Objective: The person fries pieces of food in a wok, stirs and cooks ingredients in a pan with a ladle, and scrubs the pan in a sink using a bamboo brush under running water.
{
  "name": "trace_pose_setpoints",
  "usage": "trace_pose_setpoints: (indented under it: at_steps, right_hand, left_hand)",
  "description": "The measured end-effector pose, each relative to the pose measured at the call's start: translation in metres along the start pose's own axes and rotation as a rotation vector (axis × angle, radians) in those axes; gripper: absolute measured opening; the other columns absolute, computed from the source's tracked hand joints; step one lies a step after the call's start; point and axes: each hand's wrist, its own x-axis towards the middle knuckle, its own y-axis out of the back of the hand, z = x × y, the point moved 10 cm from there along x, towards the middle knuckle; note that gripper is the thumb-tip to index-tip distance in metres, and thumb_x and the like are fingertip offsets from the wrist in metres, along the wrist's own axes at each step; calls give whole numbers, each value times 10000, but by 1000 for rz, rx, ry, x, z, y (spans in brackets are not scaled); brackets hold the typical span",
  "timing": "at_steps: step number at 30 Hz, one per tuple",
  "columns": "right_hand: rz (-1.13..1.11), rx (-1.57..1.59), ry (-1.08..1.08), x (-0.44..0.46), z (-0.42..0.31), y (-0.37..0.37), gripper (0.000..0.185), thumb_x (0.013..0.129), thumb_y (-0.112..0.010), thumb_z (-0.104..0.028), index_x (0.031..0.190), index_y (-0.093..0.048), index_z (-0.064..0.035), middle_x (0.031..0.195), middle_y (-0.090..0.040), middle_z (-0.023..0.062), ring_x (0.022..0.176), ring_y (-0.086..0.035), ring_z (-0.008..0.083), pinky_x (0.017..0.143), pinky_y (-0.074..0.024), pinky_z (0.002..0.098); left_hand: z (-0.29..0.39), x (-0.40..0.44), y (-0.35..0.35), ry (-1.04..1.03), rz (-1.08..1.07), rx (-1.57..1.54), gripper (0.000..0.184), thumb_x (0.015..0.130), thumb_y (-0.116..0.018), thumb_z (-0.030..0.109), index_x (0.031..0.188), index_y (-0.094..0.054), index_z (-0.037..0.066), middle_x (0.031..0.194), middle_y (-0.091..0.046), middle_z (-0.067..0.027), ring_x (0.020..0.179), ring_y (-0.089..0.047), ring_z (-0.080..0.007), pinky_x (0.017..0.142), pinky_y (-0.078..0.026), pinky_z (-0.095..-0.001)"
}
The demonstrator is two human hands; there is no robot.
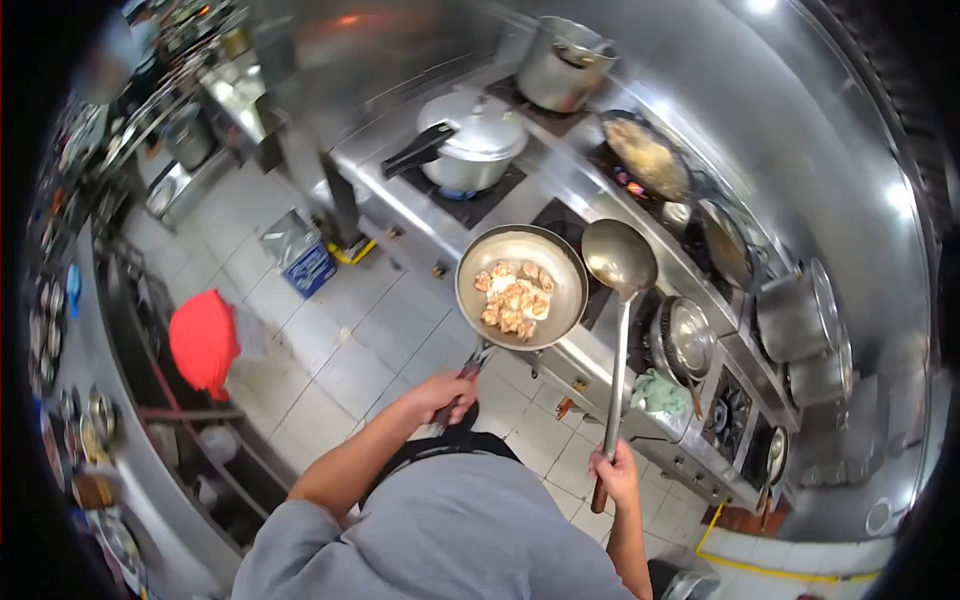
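Observation:
My left hand (pixel 447 397) is wrapped round the dark handle of a frying pan (pixel 470 268). Browned chunks of food, perhaps meat (pixel 515 299), lie in the middle of the pan, which is held out over the front edge of the stove. Lower right, my right hand (pixel 616 472) grips the handle of a long metal ladle (pixel 621 262) near its wooden end. The ladle's bowl is right of the pan, above the stove top, and looks empty.
A pressure cooker (pixel 472 140) sits on the stove (pixel 580 375), with a tall pot (pixel 565 65) behind it. Flame shows beside a pan of food (pixel 645 155). A green cloth (pixel 660 392) lies at the stove's front edge. Leftward are a red bag (pixel 203 343) and a blue box (pixel 308 270).

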Motion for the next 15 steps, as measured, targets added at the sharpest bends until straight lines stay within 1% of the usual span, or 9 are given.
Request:
trace_pose_setpoints:
  at_steps: [2,3,5,6,8,9,11,12,15]
  right_hand:
    - [-181,-90,-203,-24,-6,-43,160,836,-504,15,983,-508,-47,663,-529,23,511,-493,92,471,-416,246]
    - [-226,-99,-229,-30,-9,-61,240,835,-538,3,1069,-532,-49,679,-557,35,526,-524,101,476,-431,247]
    - [-270,-305,-194,-29,-20,-96,368,833,-581,-30,1196,-537,-69,660,-547,20,510,-521,93,476,-440,247]
    - [-336,-548,-206,-25,-23,-115,530,844,-617,-74,1354,-475,-109,819,-657,84,658,-639,170,609,-516,297]
    - [-485,-725,144,-12,-32,-168,665,847,-639,-92,1456,-377,-147,945,-663,65,633,-599,158,588,-494,288]
    - [-529,-848,417,-12,-49,-198,682,850,-663,-139,1461,-361,-152,1131,-670,99,858,-667,239,751,-510,338]
    - [-710,-872,317,-9,-42,-241,649,868,-657,-187,1452,-374,-204,1178,-640,157,1038,-632,307,854,-485,374]
    - [-788,-1025,262,-15,-54,-262,621,885,-642,-228,1446,-378,-260,1174,-630,165,1029,-619,333,851,-489,382]
    - [-980,-1056,360,-26,-79,-309,611,897,-621,-254,1449,-362,-292,1257,-587,164,1062,-605,365,888,-492,405]
  left_hand:
    - [-27,-69,37,-22,52,20,126,832,-539,102,751,-444,88,576,-432,0,424,-452,-112,381,-407,-277]
    - [-42,-94,55,-39,71,26,107,827,-528,97,760,-446,82,577,-432,-1,423,-457,-111,379,-410,-270]
    - [-57,-128,96,-105,214,-10,91,826,-517,94,762,-453,81,577,-437,-4,421,-456,-113,384,-420,-274]
    - [-63,-133,124,-173,249,-14,85,824,-519,93,768,-455,85,578,-440,-4,421,-453,-116,385,-418,-273]
    - [-70,-147,160,-246,380,-219,107,831,-535,99,774,-445,99,593,-453,-4,445,-458,-121,407,-425,-287]
    - [-69,-155,174,-316,470,-296,115,836,-538,103,777,-440,102,598,-456,-4,455,-461,-124,414,-428,-293]
    - [-79,-176,194,-389,577,-314,119,849,-535,111,791,-431,104,612,-463,-9,467,-476,-133,419,-431,-308]
    - [-87,-188,199,-417,614,-343,116,849,-535,112,798,-431,104,615,-466,-11,466,-477,-137,419,-431,-310]
    - [-125,-244,200,-398,675,-294,104,847,-531,121,805,-439,95,620,-472,-13,459,-480,-141,413,-439,-318]
